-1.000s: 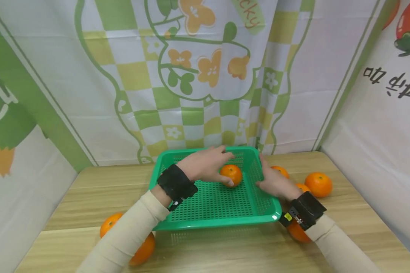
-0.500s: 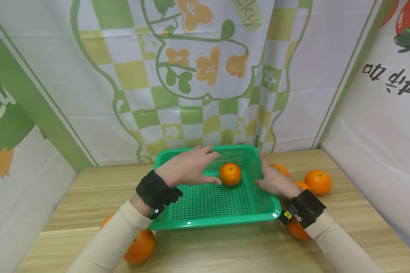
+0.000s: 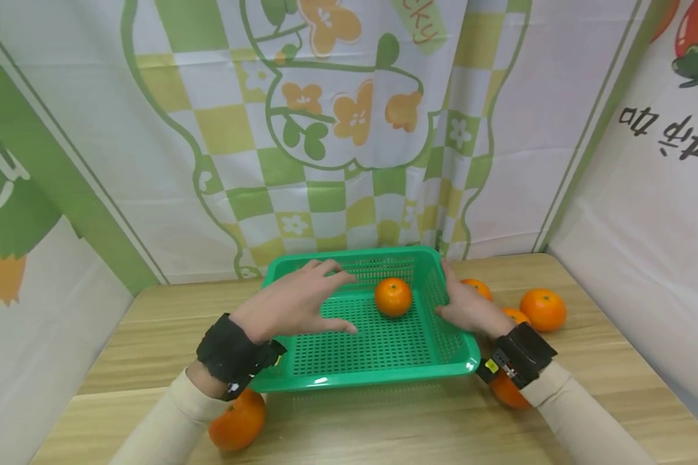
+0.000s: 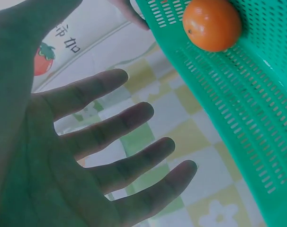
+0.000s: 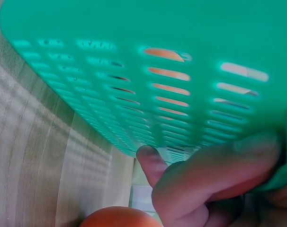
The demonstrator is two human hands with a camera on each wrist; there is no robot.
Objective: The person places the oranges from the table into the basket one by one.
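A green perforated basket [image 3: 384, 368] stands on the wooden table, with one orange [image 3: 392, 296] [image 4: 212, 23] lying in its far right part. My left hand [image 3: 302, 300] [image 4: 101, 156] hovers open over the basket's left half. Its fingers are spread and it holds nothing, a hand's width left of the orange. My right hand [image 3: 465, 310] grips the basket's right rim. In the right wrist view its fingers [image 5: 214, 175] curl against the basket's slotted wall [image 5: 134, 71].
Loose oranges lie on the table: one at the near left [image 3: 238, 420], three right of the basket [image 3: 477, 288] [image 3: 543, 310] [image 3: 514, 316], one under my right wrist [image 3: 508, 391] [image 5: 117, 217]. Printed curtains close off the back and sides.
My left hand let go of the orange and drew back to the left and nearer to me, opening. The orange stays in the basket. The right hand has not moved.
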